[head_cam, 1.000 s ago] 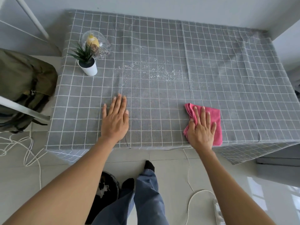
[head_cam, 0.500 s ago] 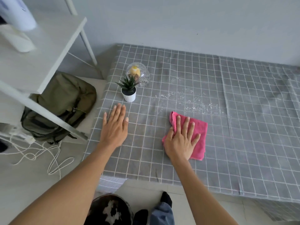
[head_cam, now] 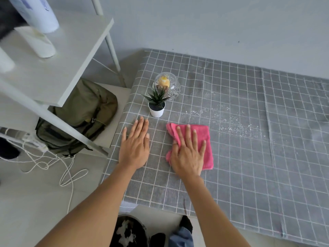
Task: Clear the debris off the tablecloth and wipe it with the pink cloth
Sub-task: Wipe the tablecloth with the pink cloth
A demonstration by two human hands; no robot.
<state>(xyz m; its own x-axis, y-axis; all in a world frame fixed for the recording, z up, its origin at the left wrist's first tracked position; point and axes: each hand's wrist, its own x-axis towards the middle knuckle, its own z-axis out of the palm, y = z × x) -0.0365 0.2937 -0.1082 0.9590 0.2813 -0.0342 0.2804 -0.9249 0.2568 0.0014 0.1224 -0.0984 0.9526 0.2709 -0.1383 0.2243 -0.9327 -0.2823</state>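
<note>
Both hands are seen in the head view, the only one supplied. The right hand (head_cam: 187, 155) is laid flat, fingers straight and spread, pressing on the pink cloth (head_cam: 204, 139); nothing is clenched. The left hand (head_cam: 135, 148) is rested palm-down, fingers straight, on the bare tablecloth (head_cam: 249, 166) just beside the cloth, holding nothing. The cloth is folded and lies near the left end of the worktop, in front of a small potted plant (head_cam: 157, 106) and a glass dome (head_cam: 167, 85). White debris (head_cam: 231, 120) is scattered beyond and to the right of the cloth, apart from it. The wiping step is judged to be in hand, with the debris not yet cleared. The next move is judged to call for the cloth to be pushed right and away into the crumbs, with the plant avoided.
</note>
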